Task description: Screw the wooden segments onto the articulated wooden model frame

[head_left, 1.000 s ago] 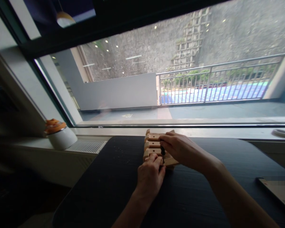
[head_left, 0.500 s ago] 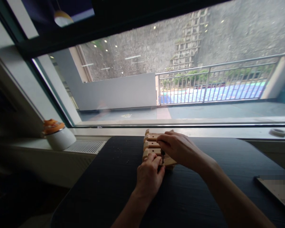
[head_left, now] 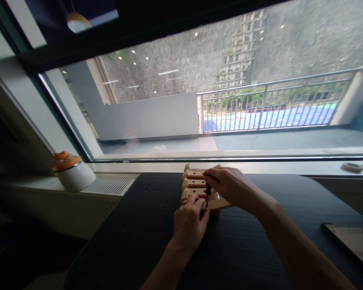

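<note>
A light wooden assembly (head_left: 194, 185) of stacked slats with small holes lies on the black table (head_left: 139, 241) near the window. My left hand (head_left: 190, 223) rests closed against its near end, fingertips pressing on the lowest slat. My right hand (head_left: 231, 186) lies over the assembly's right side, its fingers pinched on a small dark screw-like tool (head_left: 207, 191) that stands upright on the wood. Much of the assembly's right part is hidden under that hand.
A white pot with an orange lid (head_left: 71, 172) stands on the sill at left, beside a vent grille (head_left: 108, 186). A flat wooden board (head_left: 352, 241) lies at the table's right edge. A tape roll (head_left: 351, 166) rests on the sill at far right. Small crumbs dot the table.
Both hands stay on the wooden assembly. My right hand's pinch has shifted slightly on the dark tool, and the view has drifted a little.
</note>
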The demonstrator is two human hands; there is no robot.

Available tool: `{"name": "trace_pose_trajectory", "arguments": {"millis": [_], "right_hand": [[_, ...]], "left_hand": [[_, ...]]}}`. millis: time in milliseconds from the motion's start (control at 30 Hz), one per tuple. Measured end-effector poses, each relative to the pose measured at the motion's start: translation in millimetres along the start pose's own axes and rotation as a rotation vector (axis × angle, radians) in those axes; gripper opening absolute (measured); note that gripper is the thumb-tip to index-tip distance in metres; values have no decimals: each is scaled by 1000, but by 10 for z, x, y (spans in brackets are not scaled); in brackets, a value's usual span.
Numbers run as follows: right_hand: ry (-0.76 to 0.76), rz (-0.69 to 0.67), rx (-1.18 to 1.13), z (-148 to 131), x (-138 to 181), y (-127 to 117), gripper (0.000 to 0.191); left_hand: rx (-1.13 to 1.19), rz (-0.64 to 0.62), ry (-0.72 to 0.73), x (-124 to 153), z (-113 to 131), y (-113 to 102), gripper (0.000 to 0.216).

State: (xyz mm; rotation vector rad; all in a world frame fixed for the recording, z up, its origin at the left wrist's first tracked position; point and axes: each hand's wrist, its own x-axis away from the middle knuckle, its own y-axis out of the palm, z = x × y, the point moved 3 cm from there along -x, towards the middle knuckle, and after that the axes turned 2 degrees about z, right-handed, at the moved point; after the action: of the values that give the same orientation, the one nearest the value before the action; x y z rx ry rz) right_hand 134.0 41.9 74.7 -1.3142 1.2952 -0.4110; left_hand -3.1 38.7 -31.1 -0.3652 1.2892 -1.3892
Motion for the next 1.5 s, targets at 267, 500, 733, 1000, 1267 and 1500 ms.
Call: {"name": "trace_pose_trajectory", "arguments": {"millis": [267, 500, 733, 1000, 1267, 1500], "right_hand": [[46, -17, 68, -61, -3, -11, 31], [-32, -69, -51, -148, 54, -20, 32], [26, -70, -63, -33, 62, -21, 31], [25, -46, -39, 6, 34, -11, 29], [12, -4, -32, 26, 31, 39, 27], [-4, -28, -67, 18, 7, 24, 23]], "left_hand": [[-10, -14, -10, -3, -3, 1, 23], [-14, 7, 4, 11, 25, -27, 21], [118, 310, 97, -15, -66, -314, 12], [214, 335, 115, -70, -196, -333, 33], [65, 173, 85, -65, -197, -330, 31], [93, 115, 84, -42, -163, -267, 36]]}}
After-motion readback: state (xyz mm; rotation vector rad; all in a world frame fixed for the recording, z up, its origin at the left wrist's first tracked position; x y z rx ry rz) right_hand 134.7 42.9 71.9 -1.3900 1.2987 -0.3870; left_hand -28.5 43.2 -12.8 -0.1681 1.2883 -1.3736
